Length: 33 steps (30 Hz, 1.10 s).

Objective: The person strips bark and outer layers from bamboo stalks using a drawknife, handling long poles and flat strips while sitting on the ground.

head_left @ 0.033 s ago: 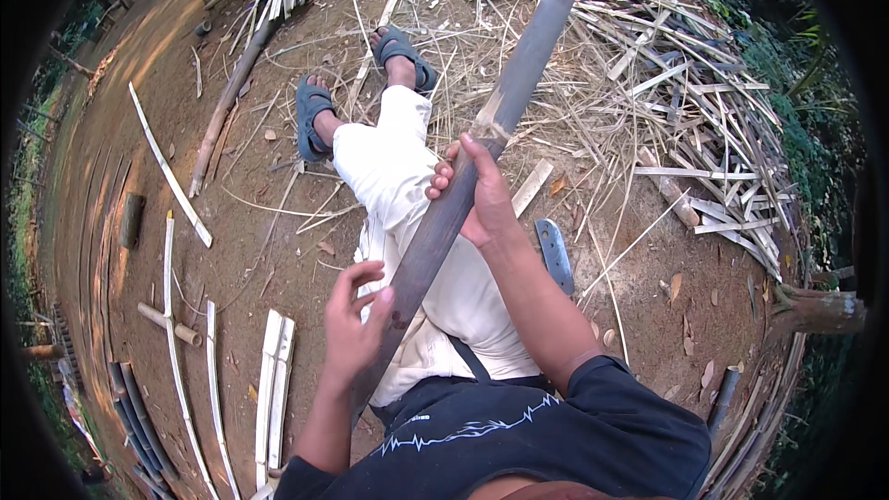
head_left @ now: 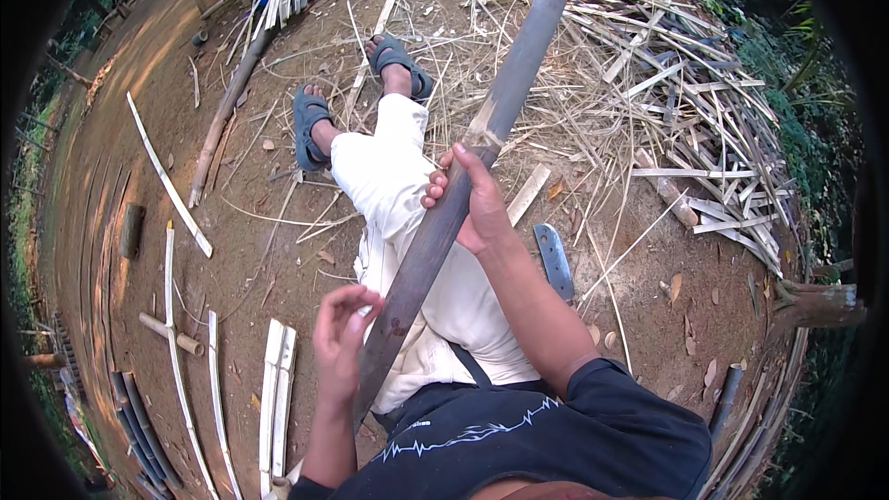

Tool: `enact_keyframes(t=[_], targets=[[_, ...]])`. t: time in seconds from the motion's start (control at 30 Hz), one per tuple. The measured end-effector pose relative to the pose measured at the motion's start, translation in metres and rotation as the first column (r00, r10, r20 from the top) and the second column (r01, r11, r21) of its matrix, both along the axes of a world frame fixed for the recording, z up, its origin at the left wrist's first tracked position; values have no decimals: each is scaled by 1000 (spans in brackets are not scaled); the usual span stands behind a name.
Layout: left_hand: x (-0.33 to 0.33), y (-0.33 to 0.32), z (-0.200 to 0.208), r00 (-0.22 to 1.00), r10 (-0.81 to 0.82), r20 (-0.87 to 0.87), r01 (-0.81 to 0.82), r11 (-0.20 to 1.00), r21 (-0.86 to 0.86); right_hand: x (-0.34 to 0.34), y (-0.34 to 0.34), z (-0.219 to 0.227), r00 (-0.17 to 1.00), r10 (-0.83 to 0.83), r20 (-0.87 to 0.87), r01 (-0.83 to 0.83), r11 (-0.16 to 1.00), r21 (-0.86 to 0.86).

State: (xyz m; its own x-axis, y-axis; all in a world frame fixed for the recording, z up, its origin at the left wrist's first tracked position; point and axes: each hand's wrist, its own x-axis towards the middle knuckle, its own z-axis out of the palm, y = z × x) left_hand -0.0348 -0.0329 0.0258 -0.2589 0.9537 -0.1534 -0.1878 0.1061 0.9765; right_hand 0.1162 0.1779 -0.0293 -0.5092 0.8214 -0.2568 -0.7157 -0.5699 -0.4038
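Observation:
A long dark bamboo pole (head_left: 417, 257) lies slantwise over my lap, its far end reaching past the upper edge. My right hand (head_left: 477, 206) wraps round it just below a pale, scraped joint, thumb along the top. Beside the pole's lower part, my left hand (head_left: 340, 333) is raised with fingers loosely curled and the thumb apart from them. A small whitish spot shows at the thumb tip; I cannot make out whether it is the nail. On the ground right of my knee rests a flat grey metal blade (head_left: 554, 261) with holes.
Split bamboo strips (head_left: 681, 83) are heaped at the far right, with thin shavings (head_left: 463, 46) around my sandalled feet. Pale slats (head_left: 276, 389) and a short bamboo piece (head_left: 172, 333) lie at the left. A cut stump (head_left: 820, 304) stands at the right.
My left hand has drawn slightly left and down, its fingers curling more. The pole has shifted a little to the left with my right hand still round it.

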Motion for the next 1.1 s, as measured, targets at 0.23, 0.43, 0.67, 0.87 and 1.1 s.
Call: enact_keyframes(t=[0.23,0.43,0.67,0.87,1.1], targets=[[42,-122,-100,-30,-289,957,334,899,282,-34,1,-31,992,92,-88,-98,993,-66],[19,-52,-113,36,-246,969,624,763,171,-41,2,-53,977,164,-134,-177,980,-93],[25,8,-29,655,-96,-749,262,959,106,-41,-3,-59,978,165,-132,-172,984,-52],[1,14,-38,364,-18,-931,-101,993,-59,-35,-11,-39,988,147,42,-144,987,-77],[-15,-19,-62,597,-281,-751,-90,907,-411,-8,-23,-24,901,115,418,-234,940,248]])
